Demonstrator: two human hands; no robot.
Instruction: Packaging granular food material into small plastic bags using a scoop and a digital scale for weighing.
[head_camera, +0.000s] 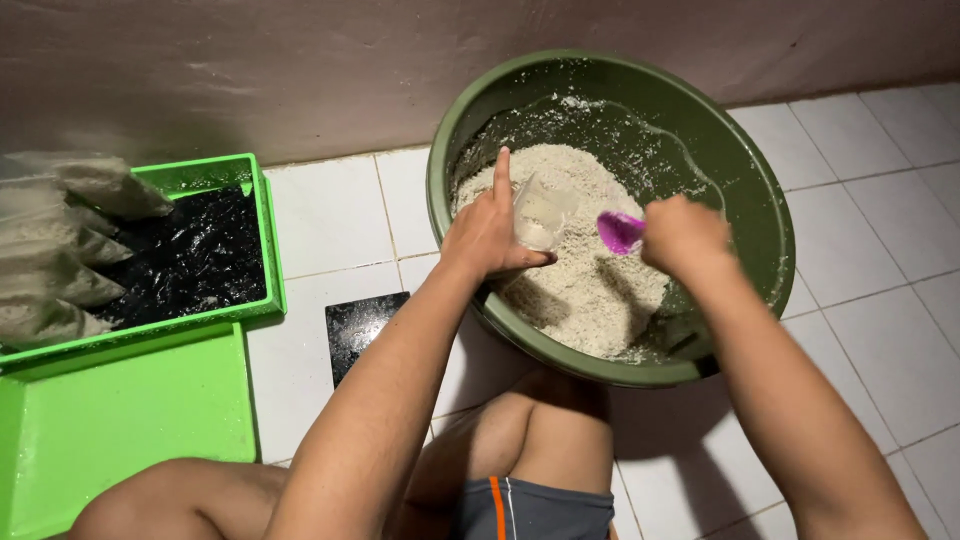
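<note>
Plastic bag (540, 212), small and clear, is held open over the white grain (585, 270) heaped inside 1 green basin (765, 215) on the tiled floor. The left hand (488, 232) pinches its mouth at the 9 o'clock edge; the right hand (682, 235) is clenched around 1 purple scoop (620, 232) at the bag's 3 o'clock. I judge the bag to be thin, limp and slippery, best gripped at the rim; the grain looks loose and prone to spill. At the basin's 9 o'clock stands 1 green crate (262, 235) lined in black, with about 5 filled bags (60, 250) stacked on it, their exact count unclear.
</note>
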